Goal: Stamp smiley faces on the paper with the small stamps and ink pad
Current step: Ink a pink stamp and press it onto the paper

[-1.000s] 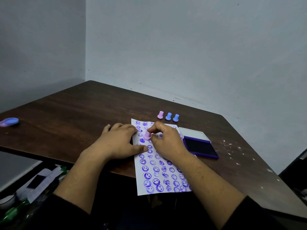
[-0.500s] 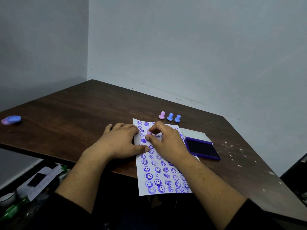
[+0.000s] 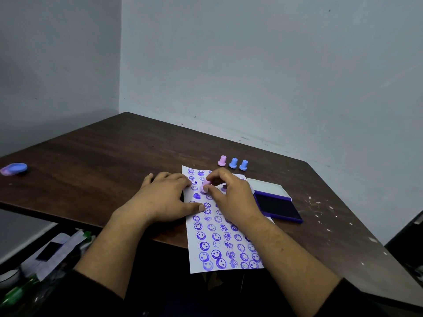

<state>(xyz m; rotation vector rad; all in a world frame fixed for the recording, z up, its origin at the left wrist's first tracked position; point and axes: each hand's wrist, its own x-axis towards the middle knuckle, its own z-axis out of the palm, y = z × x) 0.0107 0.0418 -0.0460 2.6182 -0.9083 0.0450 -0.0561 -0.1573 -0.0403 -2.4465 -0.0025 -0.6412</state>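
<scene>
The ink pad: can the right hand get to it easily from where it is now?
Probably yes. The ink pad lies open just beside the right hand, with nothing between them. That hand pinches a pink stamp on the paper, so it must lift first.

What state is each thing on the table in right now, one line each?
Ink pad: lid open.
Paper: flat, mostly stamped, near end overhanging the table edge.
Pink stamp: pinched by right hand, on the paper.
Left hand: flat, pressing the paper's left edge.
Three spare stamps: upright, untouched.
</scene>
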